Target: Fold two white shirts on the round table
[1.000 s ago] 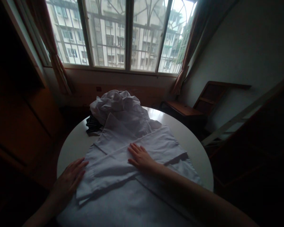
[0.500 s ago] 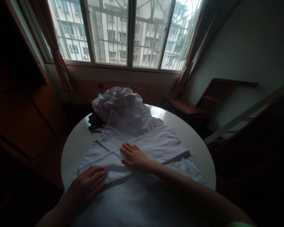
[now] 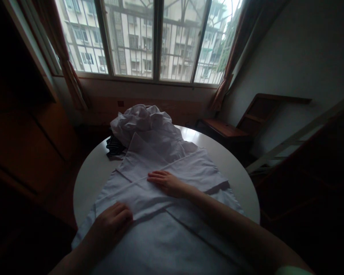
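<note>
Round white table (image 3: 88,172), crumpled clothes pile (image 3: 143,120) behind, both hands' fingers flat on white garment (image 3: 172,236)

On the round table (image 3: 237,179) — a flat garment (image 3: 172,229) nearest; behind it a crumpled heap (image 3: 140,120); left of the heap, a dark cloth (image 3: 114,147) at the edge.

White cloth garment (image 3: 160,191), spread flat toward the near edge of the worktop: thin woven fabric, matt, smooth with pressed creases. Crumpled white cloth heap (image 3: 143,120), far edge: same matt fabric, heavily wrinkled. Dark folded cloth (image 3: 114,147), far-left edge: matt. Round white worktop (image 3: 232,168): smooth, faintly glossy. Window frame (image 3: 157,38): metal bars, glass panes.
</note>
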A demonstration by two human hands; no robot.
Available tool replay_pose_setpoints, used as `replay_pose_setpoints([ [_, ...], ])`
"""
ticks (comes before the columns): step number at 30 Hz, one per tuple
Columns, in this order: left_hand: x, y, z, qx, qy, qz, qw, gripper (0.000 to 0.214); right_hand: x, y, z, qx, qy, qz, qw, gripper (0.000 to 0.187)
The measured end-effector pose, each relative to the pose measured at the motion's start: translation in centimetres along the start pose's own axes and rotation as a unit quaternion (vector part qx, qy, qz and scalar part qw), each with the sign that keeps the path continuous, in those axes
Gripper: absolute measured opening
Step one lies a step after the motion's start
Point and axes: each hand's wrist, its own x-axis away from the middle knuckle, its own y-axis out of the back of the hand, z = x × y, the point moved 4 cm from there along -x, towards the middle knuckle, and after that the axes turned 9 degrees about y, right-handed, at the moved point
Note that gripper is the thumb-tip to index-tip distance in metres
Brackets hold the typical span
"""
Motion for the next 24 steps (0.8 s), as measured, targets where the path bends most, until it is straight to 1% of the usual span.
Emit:
replay_pose_setpoints([
  [2,0.1,0.2,-0.2,-0.006,-0.026,-0.029,0.999,0.016,0.0,-0.1,-0.1,0.002,0.002,0.002,1.000,0.038],
  [4,0.3,0.3,-0.4,-0.009,-0.056,-0.044,0.997,0.018,0.0,-0.1,-0.1,0.004,0.004,0.004,1.000,0.038],
  [6,0.3,0.4,-0.6,-0.009,-0.079,-0.041,0.996,0.020,0.0,0.0,-0.1,0.004,0.003,0.007,1.000,0.038],
  [8,0.2,0.3,-0.7,-0.007,-0.080,-0.019,0.997,0.023,0.0,0.3,0.1,0.006,-0.001,0.007,1.000,0.038],
  [11,-0.1,0.3,-0.3,-0.002,-0.035,0.039,0.999,0.025,0.0,0.4,0.6,0.012,-0.010,0.004,1.000,0.038],
  [14,-0.9,0.2,0.5,-0.010,0.048,0.095,0.994,0.028,-0.3,0.1,1.2,0.028,-0.035,0.004,0.999,0.038],
  [16,-2.0,0.1,0.9,-0.038,0.101,0.104,0.989,0.028,-0.4,-0.2,1.7,0.048,-0.067,0.002,0.997,0.039],
  [18,-3.6,-0.2,0.6,-0.066,0.115,0.085,0.988,0.026,-0.4,-0.4,2.2,0.069,-0.091,0.004,0.993,0.041],
  [21,-6.3,-1.0,-1.0,-0.052,0.054,0.048,0.996,0.018,-0.4,-0.6,2.9,0.082,-0.095,0.018,0.992,0.046],
  [22,-7.0,-1.5,-1.6,-0.038,0.032,0.043,0.998,0.019,-0.3,-0.7,2.9,0.079,-0.093,0.025,0.992,0.047],
  [24,-7.9,-2.7,-2.3,-0.017,0.004,0.035,0.999,0.026,-0.3,-0.9,2.6,0.066,-0.098,0.033,0.992,0.050],
])
